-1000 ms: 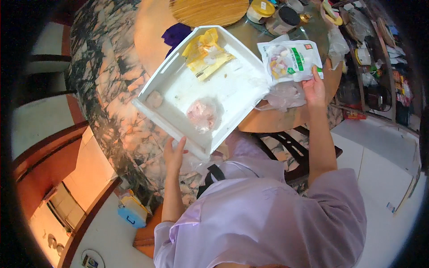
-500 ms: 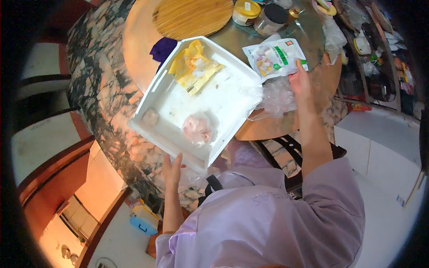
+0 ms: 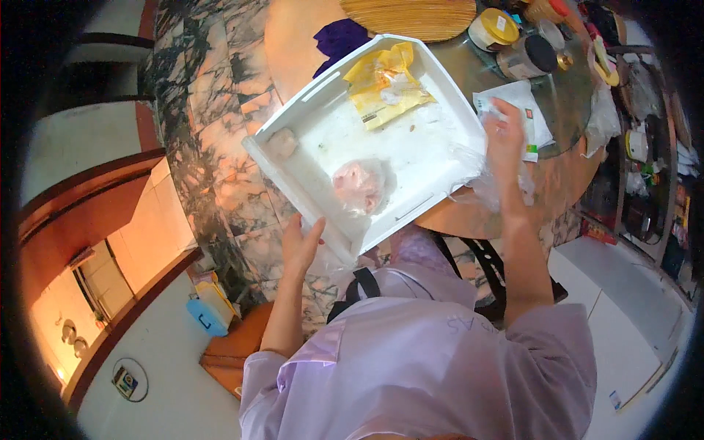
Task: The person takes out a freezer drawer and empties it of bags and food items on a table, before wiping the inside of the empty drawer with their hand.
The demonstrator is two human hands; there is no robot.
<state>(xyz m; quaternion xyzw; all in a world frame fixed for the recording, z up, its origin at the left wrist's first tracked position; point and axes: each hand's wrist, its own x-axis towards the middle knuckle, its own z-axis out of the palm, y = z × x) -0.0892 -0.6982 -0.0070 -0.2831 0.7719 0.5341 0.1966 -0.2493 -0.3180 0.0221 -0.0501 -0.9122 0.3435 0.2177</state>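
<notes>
A white foam box (image 3: 433,169) is tilted in front of me. My left hand (image 3: 297,246) grips its near left edge, thumb and fingers on the wall. Inside lie an opened yellow packet (image 3: 385,84), a clear-wrapped pale pink lump (image 3: 358,185) and a smaller pale lump (image 3: 281,143) in the left corner. My right hand (image 3: 504,139) is by the box's right corner, fingers loosely bent and apart, with nothing visibly held. A white and green food pouch (image 3: 539,121) lies on the table behind it. Crumpled clear plastic (image 3: 477,176) hangs near that wrist.
The round table (image 3: 440,216) bears a woven mat (image 3: 411,16), a dark purple cloth (image 3: 339,40), a yellow-lidded jar (image 3: 495,29) and a black-lidded jar (image 3: 526,57). Crowded shelves (image 3: 645,176) stand at the right. A chair (image 3: 484,257) is close to my right forearm.
My right hand has let go of the food pouch, which now lies on the table, and has moved toward the box. The view has shifted; my left hand stays on the box.
</notes>
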